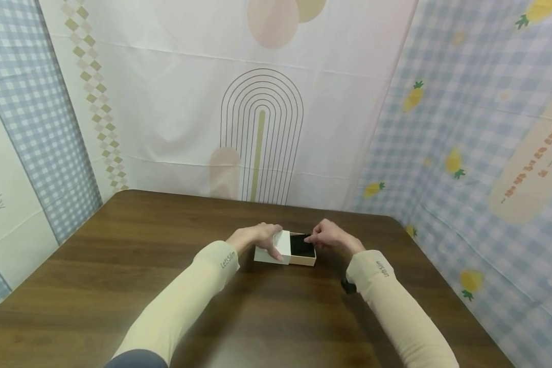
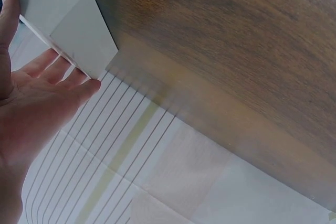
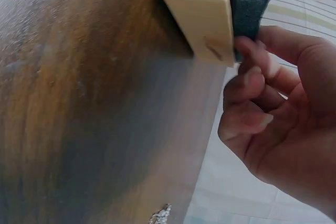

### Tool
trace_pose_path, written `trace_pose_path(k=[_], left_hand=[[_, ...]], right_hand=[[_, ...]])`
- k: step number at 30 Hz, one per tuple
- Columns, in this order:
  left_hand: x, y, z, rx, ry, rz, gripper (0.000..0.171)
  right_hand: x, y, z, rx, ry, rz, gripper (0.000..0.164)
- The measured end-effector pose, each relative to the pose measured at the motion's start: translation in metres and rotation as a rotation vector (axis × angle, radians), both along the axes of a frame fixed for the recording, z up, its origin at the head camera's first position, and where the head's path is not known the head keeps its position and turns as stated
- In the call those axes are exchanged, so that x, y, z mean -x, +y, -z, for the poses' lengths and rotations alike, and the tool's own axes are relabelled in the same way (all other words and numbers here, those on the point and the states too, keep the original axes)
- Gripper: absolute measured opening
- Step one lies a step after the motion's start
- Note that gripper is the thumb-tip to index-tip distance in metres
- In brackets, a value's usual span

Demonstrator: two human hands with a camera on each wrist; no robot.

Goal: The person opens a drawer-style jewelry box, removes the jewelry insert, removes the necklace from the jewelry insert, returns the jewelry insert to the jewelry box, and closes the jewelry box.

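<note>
A white box sleeve (image 1: 282, 244) lies on the table, with a tan inner drawer (image 1: 302, 261) pulled partway out of its right end. Black foam (image 1: 299, 246) fills the drawer; in the right wrist view the foam (image 3: 245, 11) stands proud of the drawer's rim. My left hand (image 1: 259, 236) grips the sleeve, thumb on the near side and fingers along the far side. At the drawer's right end, my right hand (image 1: 329, 236) pinches the foam's edge between thumb and index finger, its other fingers curled. Whether anything lies under the foam is hidden.
The brown wooden table (image 1: 165, 230) extends around the box on all sides. Behind it hangs a white patterned cloth (image 1: 179, 102), and checked cloth (image 1: 441, 168) runs along the right. A small silvery scrap (image 3: 160, 214) shows at the bottom of the right wrist view.
</note>
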State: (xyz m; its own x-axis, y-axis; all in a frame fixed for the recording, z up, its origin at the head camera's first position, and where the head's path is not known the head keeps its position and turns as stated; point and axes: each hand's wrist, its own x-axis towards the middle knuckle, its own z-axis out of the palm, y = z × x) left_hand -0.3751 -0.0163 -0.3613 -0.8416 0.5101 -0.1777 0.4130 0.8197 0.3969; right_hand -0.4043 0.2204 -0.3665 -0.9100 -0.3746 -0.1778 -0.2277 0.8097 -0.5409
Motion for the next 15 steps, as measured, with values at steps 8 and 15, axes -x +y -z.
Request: trace_pose_path(k=[8, 15], left_hand=[[-0.001, 0.0, -0.001, -0.01, -0.005, -0.007, 0.086], [-0.001, -0.001, 0.0, -0.009, -0.01, -0.006, 0.088]], right_hand=[[0.0, -0.001, 0.008, -0.043, 0.037, 0.059, 0.045], [0.001, 0.018, 0.0, -0.025, -0.03, 0.026, 0.04]])
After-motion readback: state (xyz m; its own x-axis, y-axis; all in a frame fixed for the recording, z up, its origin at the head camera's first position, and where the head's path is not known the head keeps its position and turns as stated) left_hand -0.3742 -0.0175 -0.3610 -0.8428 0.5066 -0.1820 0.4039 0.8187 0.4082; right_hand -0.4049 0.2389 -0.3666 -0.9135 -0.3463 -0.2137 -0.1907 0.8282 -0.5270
